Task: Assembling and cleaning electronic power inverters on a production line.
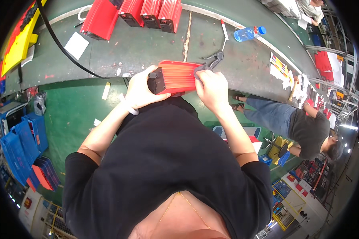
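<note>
A red finned metal box (180, 78) with a black end panel is held at the near edge of the bench. My left hand (143, 88) grips its black end, thumb along the near side and fingers around the far side. At the opposite end, the closed fingers of my right hand (212, 88) pinch a dark grey cloth (202, 68) against the box. Just beyond the right hand lie dark-handled pliers (216, 58) on the bench.
Several similar red boxes (132, 12) stand along the far side of the green bench (147, 47). A blue bottle (245, 34), a red-and-white marker (224, 30) and white paper (76, 45) lie there too. A black cable (58, 38) crosses at left. A co-worker (307, 127) stands at right.
</note>
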Demonstrator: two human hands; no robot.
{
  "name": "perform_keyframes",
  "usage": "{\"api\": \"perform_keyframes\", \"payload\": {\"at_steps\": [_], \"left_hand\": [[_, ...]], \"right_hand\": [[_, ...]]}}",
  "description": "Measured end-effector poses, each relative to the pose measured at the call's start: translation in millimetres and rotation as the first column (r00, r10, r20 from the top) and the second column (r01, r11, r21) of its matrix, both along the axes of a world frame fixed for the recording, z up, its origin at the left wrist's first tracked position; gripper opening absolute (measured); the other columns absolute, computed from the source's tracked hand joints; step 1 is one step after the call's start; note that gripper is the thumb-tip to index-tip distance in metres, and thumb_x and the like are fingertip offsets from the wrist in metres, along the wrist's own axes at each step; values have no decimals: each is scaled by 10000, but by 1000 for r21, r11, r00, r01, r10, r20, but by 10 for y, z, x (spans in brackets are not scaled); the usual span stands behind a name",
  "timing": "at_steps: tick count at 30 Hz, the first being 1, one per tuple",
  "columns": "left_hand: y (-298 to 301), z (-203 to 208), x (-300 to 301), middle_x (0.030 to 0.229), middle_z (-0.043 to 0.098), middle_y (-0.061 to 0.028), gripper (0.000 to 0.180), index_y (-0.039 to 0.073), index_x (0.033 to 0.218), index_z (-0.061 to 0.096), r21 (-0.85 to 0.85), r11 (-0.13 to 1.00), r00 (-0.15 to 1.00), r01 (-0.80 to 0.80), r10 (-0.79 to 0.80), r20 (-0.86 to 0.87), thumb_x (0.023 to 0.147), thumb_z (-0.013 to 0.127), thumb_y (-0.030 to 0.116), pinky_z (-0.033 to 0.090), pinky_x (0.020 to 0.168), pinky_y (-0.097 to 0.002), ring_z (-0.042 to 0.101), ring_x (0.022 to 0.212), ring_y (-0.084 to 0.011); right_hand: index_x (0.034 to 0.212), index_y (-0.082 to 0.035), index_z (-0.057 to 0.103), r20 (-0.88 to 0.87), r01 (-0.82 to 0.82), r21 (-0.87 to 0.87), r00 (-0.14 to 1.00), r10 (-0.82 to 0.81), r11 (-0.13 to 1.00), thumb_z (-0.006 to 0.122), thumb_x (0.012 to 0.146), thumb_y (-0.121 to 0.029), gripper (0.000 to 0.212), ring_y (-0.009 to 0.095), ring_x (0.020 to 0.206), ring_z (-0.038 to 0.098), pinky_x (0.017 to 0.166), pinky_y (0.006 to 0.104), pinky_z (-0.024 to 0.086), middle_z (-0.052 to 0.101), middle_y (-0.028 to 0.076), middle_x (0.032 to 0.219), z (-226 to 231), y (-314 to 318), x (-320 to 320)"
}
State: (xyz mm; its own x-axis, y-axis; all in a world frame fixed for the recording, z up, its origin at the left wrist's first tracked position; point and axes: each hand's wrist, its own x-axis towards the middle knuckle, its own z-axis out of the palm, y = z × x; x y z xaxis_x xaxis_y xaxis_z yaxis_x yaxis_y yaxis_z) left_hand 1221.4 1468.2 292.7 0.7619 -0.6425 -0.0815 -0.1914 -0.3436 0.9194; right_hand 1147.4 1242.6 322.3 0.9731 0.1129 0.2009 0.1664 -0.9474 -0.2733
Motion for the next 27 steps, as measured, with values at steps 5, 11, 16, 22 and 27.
{"api": "perform_keyframes", "payload": {"at_steps": [5,11,16,22,27], "left_hand": [[-66,-88,-26,851,635,-128,633,61,1057,546,-27,999,991,-45,49,124,544,809,322,501,738,-348,639,777,-290],[-118,-86,-4,849,633,-130,621,60,1064,542,-108,994,997,-20,28,71,562,810,309,500,734,-349,637,769,-284],[-134,-128,-21,916,646,-141,691,60,1112,536,19,998,995,-59,57,83,550,810,354,494,789,-362,643,843,-283],[-158,-41,4,965,631,-131,665,17,1112,539,68,998,1000,6,-6,3,577,811,302,474,829,-323,622,875,-233],[-141,-207,-1,921,646,-119,635,74,1089,549,-112,989,996,-94,94,-6,568,799,335,486,794,-352,636,843,-265]], "right_hand": [[874,-74,607,-35,-13,54,999,15,998,657,702,-93,180,258,671,562,625,350,437,604,54,825,139,175,59],[945,-37,633,147,-166,325,981,124,931,639,752,-36,193,221,775,619,711,318,482,659,80,888,226,530,274],[1011,32,622,-190,232,944,964,-186,234,586,873,-52,165,92,824,586,759,240,475,644,47,927,298,479,318],[980,31,626,28,87,898,967,-253,431,573,858,-30,147,165,849,615,807,297,486,649,79,928,276,204,320],[1003,-18,636,137,-109,440,989,53,892,612,788,-24,217,292,987,617,853,342,487,647,137,1029,52,505,50]]}}
